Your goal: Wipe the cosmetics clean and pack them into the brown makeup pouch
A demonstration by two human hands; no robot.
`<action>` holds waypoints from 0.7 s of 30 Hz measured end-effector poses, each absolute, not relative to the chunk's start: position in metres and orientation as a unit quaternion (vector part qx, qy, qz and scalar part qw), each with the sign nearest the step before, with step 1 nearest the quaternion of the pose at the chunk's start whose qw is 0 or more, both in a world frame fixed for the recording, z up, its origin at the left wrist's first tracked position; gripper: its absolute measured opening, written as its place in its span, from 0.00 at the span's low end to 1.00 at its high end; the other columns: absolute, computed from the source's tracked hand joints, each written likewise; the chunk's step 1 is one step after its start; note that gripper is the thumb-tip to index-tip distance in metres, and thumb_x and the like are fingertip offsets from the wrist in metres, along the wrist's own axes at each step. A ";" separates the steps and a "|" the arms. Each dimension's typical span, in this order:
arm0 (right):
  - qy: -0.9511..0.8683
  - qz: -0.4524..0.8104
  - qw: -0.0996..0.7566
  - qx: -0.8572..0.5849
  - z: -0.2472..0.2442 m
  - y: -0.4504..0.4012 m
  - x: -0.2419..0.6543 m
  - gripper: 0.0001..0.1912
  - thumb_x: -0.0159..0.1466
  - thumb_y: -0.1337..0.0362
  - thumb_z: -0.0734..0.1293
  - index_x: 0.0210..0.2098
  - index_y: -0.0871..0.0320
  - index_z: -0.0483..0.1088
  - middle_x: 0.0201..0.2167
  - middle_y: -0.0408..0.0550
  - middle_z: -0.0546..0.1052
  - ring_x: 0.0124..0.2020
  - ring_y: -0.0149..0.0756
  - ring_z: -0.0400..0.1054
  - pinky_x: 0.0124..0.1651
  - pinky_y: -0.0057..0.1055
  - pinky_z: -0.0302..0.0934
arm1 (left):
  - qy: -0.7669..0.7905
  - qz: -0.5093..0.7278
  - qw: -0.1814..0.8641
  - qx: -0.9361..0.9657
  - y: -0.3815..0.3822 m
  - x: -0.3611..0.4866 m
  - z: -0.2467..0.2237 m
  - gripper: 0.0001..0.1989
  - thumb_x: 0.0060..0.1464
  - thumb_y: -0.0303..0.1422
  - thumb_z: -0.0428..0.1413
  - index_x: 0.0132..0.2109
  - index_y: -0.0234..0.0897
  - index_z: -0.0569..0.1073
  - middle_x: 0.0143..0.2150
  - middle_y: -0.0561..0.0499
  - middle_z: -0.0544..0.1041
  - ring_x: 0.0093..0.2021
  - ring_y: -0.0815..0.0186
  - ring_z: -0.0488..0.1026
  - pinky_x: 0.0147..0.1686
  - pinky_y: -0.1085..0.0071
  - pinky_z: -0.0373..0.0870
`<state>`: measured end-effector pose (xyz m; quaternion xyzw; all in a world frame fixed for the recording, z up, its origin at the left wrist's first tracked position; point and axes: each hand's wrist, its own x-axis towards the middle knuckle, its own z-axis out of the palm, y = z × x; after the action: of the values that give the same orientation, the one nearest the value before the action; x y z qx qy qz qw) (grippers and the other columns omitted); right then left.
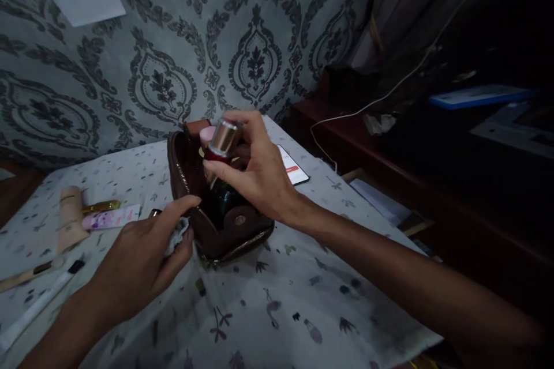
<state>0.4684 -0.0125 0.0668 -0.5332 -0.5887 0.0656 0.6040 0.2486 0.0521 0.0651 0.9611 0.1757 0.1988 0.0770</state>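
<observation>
A dark brown zippered pouch lies unzipped on the table, with several items inside, among them a pink-topped one. Over its opening, my right hand is closed around a small bottle with a shiny silver cap and a dark red part below. The bottle is tilted, and my fingers hide part of it. At the pouch's left edge, my left hand has its thumb side against the rim. A crumpled whitish cloth is gripped in its fingers; its exact kind is unclear.
Left on the patterned tablecloth lie a beige tube, a purple-and-white tube, a gold tube and two brushes, one wooden-handled, one white-handled. A phone lies behind my right hand. A patterned wall stands behind.
</observation>
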 end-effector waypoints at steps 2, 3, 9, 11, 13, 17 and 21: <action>-0.614 0.036 0.558 -0.557 0.068 -0.010 0.466 0.24 0.61 0.65 0.72 0.54 0.54 0.63 0.51 0.49 0.74 0.50 0.41 0.71 0.50 0.38 0.69 | 0.168 0.197 0.060 0.964 0.051 0.251 0.068 0.17 0.66 0.36 0.46 0.60 0.44 0.65 0.28 0.56 0.78 0.24 0.63 0.75 0.25 0.70 0.65; -0.629 0.021 0.533 -0.565 0.069 -0.010 0.466 0.21 0.61 0.66 0.72 0.52 0.55 0.65 0.49 0.50 0.74 0.48 0.41 0.71 0.50 0.38 0.68 | 0.163 0.198 0.053 0.965 0.050 0.251 0.069 0.17 0.66 0.35 0.46 0.59 0.43 0.64 0.28 0.57 0.77 0.24 0.64 0.75 0.25 0.71 0.64; -0.646 -0.082 0.406 -0.641 0.076 -0.015 0.473 0.07 0.68 0.67 0.63 0.42 0.59 0.72 0.44 0.54 0.72 0.42 0.41 0.68 0.44 0.37 0.63 | 0.132 0.201 0.036 0.970 0.047 0.256 0.077 0.15 0.67 0.31 0.45 0.58 0.39 0.63 0.27 0.58 0.77 0.17 0.71 0.67 0.17 0.75 0.53; -0.649 -0.101 0.371 -0.657 0.078 -0.016 0.478 0.09 0.69 0.68 0.62 0.40 0.61 0.74 0.42 0.55 0.73 0.43 0.42 0.68 0.45 0.38 0.62 | 0.119 0.203 0.030 0.971 0.047 0.258 0.078 0.14 0.67 0.30 0.45 0.57 0.38 0.63 0.25 0.59 0.75 0.14 0.72 0.62 0.17 0.75 0.51; -0.657 -0.115 0.341 -0.662 0.078 -0.016 0.481 0.11 0.69 0.68 0.60 0.40 0.62 0.75 0.41 0.55 0.74 0.43 0.44 0.68 0.46 0.39 0.62 | 0.109 0.212 0.028 0.971 0.048 0.259 0.078 0.14 0.66 0.30 0.44 0.57 0.37 0.63 0.24 0.59 0.73 0.14 0.73 0.60 0.17 0.76 0.52; -0.665 -0.135 0.308 -0.667 0.079 -0.017 0.482 0.14 0.70 0.69 0.59 0.37 0.62 0.76 0.39 0.56 0.76 0.41 0.44 0.68 0.45 0.40 0.61 | 0.109 0.220 0.033 0.969 0.048 0.259 0.075 0.15 0.66 0.30 0.44 0.58 0.37 0.63 0.23 0.59 0.71 0.15 0.72 0.62 0.18 0.76 0.52; -0.666 -0.131 0.306 -0.668 0.079 -0.018 0.482 0.14 0.70 0.69 0.59 0.37 0.61 0.76 0.38 0.55 0.76 0.41 0.43 0.69 0.45 0.39 0.61 | 0.111 0.220 0.047 0.968 0.048 0.260 0.074 0.16 0.66 0.31 0.44 0.59 0.37 0.64 0.22 0.60 0.70 0.16 0.71 0.64 0.19 0.76 0.54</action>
<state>0.4819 -0.0181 0.0790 -0.6678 -0.6659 -0.1306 0.3061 0.2595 0.0477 0.0745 0.9681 0.1110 0.2197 0.0468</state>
